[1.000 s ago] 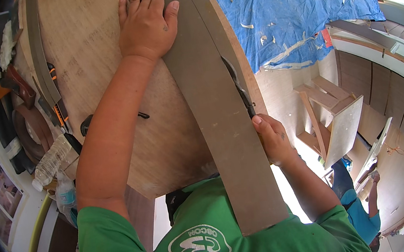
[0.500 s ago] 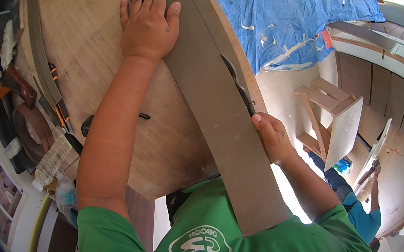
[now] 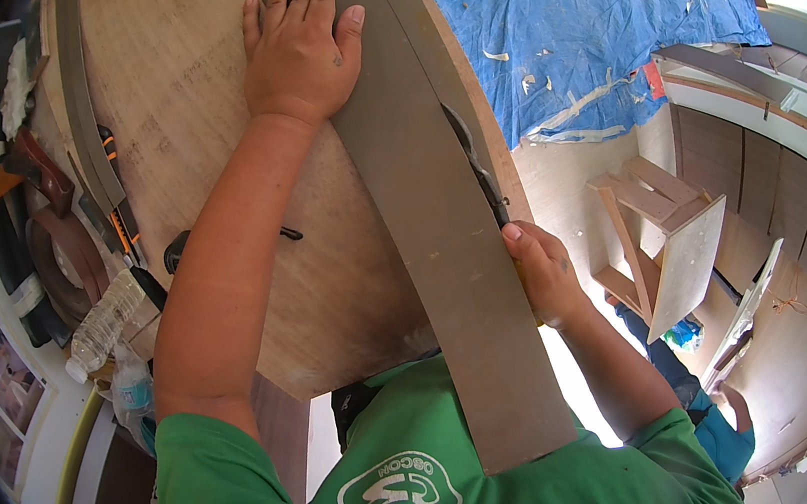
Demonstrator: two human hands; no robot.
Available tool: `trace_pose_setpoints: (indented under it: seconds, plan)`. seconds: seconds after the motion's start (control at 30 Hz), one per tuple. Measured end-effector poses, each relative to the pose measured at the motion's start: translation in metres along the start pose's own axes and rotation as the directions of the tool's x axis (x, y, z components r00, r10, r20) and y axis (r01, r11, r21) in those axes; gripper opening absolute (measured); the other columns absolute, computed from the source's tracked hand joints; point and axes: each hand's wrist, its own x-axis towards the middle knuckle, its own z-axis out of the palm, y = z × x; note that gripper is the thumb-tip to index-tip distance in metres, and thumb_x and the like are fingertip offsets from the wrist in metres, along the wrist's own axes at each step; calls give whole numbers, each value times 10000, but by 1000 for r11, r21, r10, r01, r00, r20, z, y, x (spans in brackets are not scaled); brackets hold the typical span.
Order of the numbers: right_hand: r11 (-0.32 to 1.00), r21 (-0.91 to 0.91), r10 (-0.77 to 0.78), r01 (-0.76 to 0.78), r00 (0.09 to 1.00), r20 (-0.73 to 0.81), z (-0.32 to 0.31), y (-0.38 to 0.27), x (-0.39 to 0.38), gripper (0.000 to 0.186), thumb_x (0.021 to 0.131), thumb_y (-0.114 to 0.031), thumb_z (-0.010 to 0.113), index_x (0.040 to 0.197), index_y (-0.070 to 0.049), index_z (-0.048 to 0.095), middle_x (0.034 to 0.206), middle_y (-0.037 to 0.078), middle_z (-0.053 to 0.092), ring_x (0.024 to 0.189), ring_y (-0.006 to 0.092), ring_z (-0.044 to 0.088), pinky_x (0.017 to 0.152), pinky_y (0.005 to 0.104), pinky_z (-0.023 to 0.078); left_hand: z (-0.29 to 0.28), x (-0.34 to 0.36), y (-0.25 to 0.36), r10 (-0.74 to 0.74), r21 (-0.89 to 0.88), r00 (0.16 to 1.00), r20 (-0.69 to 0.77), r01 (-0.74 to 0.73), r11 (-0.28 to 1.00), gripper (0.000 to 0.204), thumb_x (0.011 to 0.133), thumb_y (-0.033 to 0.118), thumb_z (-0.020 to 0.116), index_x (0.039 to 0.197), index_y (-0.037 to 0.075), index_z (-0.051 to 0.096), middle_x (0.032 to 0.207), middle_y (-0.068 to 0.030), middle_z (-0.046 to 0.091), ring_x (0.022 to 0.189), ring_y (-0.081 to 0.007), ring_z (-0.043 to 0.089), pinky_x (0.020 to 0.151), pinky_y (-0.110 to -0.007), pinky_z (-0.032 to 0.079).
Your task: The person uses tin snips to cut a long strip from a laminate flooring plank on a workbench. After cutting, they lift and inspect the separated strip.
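Grey-brown strip [image 3: 457, 276] runs top to bottom centre. Left hand [image 3: 305, 68] lies flat on it, fingers extended; right hand [image 3: 545, 270], right of centre, grips apparent snips [image 3: 476, 164], handles mostly hidden. Should the strip slip, they could stray off the dark line [image 3: 412, 44].

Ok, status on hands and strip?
Left hand flat over left edge of brown strip. Right hand gripping dark tool at strip's right side. Black object on board, partly behind left forearm, apart from strip.
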Motion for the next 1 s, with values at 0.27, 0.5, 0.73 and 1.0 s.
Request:
trace_pose_setpoints:
  seconds: [0.27, 0.5, 0.73, 1.0]
  plan:
    - [1000, 19, 7, -7, 1000, 4, 2, -8, 2, 561, 1065, -455, 490, 1124, 74, 669, 999, 141, 667, 949, 206, 630, 866, 338, 493, 1, -1, 0, 1, 5, 1000, -5, -1, 1000, 616, 1094, 478, 390, 1586, 111, 439, 1652, -72, 422, 1561, -251, 315, 1293, -466, 155]
    - [999, 1, -33, 33, 999, -6, 2, -5, 5, 571, 1068, -460, 487, 1125, 77, 673, 1007, 142, 679, 965, 201, 635, 877, 341, 496, 1, 0, 1, -8, 22, 1000, 6, 8, 1000, 618, 1095, 482, 390, 1587, 112, 435, 1653, -70, 419, 1561, -246, 315, 1295, -460, 158]
    - [999, 33, -19, 20, 1000, -17, 3, -3, 5, 524, 1071, -425, 499, 1102, 67, 675, 987, 127, 678, 950, 190, 626, 866, 328, 492, 0, 0, 1, -3, 32, 1000, 10, 2, 999, 614, 1095, 478, 391, 1586, 112, 437, 1654, -69, 419, 1561, -244, 314, 1296, -461, 155]
    - [998, 60, -10, 11, 1000, -9, 5, -14, 8, 499, 1074, -411, 501, 1093, 58, 672, 974, 121, 670, 933, 185, 619, 859, 322, 487, 0, 0, 1, -3, 19, 1000, 3, 3, 1000, 616, 1095, 479, 390, 1586, 110, 435, 1654, -71, 418, 1559, -248, 317, 1295, -466, 154]
